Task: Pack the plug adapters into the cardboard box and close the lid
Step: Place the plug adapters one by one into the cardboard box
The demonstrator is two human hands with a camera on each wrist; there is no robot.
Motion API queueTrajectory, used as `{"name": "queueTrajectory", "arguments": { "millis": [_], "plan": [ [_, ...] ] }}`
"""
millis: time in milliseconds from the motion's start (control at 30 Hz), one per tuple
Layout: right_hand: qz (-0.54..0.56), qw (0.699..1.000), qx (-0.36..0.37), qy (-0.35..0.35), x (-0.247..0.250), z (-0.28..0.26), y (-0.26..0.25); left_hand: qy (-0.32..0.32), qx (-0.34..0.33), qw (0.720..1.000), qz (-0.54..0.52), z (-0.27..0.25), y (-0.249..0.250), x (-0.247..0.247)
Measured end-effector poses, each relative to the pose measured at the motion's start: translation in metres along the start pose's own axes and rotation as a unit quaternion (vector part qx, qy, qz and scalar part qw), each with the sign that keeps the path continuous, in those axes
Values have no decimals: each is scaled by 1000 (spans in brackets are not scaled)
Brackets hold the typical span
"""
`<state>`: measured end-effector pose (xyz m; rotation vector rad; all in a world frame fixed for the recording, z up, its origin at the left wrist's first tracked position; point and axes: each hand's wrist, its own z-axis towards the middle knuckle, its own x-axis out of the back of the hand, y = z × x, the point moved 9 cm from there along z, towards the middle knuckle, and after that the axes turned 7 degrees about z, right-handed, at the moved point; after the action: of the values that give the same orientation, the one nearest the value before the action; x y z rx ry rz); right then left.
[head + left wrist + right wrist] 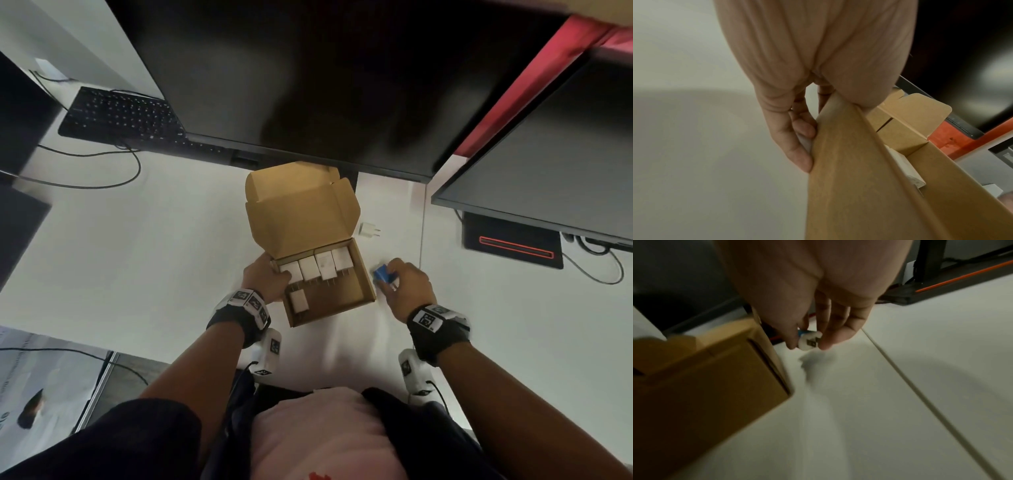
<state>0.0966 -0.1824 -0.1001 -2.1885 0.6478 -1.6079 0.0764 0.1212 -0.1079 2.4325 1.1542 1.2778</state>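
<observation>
Our left hand point(265, 279) grips the open cardboard box point(329, 301) by its left wall; our right hand point(406, 286) pinches a blue adapter point(383, 274) just right of it. Its prongs could snag the rim. One white adapter point(369, 229) lies far right.

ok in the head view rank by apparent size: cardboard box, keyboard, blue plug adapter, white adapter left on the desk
1. cardboard box, lid open
2. keyboard, partly hidden by the monitor and farther off, so unsure against the box
3. blue plug adapter
4. white adapter; these two look close
</observation>
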Motion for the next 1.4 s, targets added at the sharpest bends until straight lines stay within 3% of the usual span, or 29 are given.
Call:
{"name": "queueTrajectory", "arguments": {
  "millis": [100, 167, 267, 367, 467, 633, 800, 967, 1033, 1100, 1167, 1300, 1400],
  "plan": [
    [94, 989, 73, 86, 25, -11, -31, 1, 3, 1000, -27, -1, -2, 1],
    [136, 982, 110, 78, 29, -20, -61, 4, 4, 999, -39, -1, -3, 1],
    [77, 989, 124, -28, 0, -23, -99, 2, -3, 999, -33, -1, -2, 1],
    [-26, 987, 75, -138, -43, -21, -111, 0, -5, 1000, -25, -1, -1, 1],
    [-112, 972, 70, -195, -77, -20, -115, 7, -6, 999, -33, 0, -2, 1],
    [-199, 960, 93, -173, -96, -20, -119, 18, -18, 999, -20, 2, -2, 0],
    [-101, 976, 86, -174, -83, -19, -120, 18, -13, 1000, -17, 4, -5, -1],
    [-17, 998, 56, 9, -3, 15, -102, 24, -9, 999, -26, 4, -5, 0],
    [-18, 998, 25, 52, 21, 35, -85, 24, -7, 999, -26, 2, -4, 0],
    [-66, 997, -10, 37, 26, 56, -67, 24, 1, 999, -25, 2, -5, 0],
    [-132, 990, -22, -34, 14, 75, -53, 20, 7, 1000, -18, 2, -5, -1],
    [-199, 967, 68, -143, -22, 88, -50, 7, 10, 1000, -17, 2, -4, -2],
    [-202, 966, 102, -126, -27, 82, -46, -39, 38, 991, -125, 2, -11, -6]
  ]
}}
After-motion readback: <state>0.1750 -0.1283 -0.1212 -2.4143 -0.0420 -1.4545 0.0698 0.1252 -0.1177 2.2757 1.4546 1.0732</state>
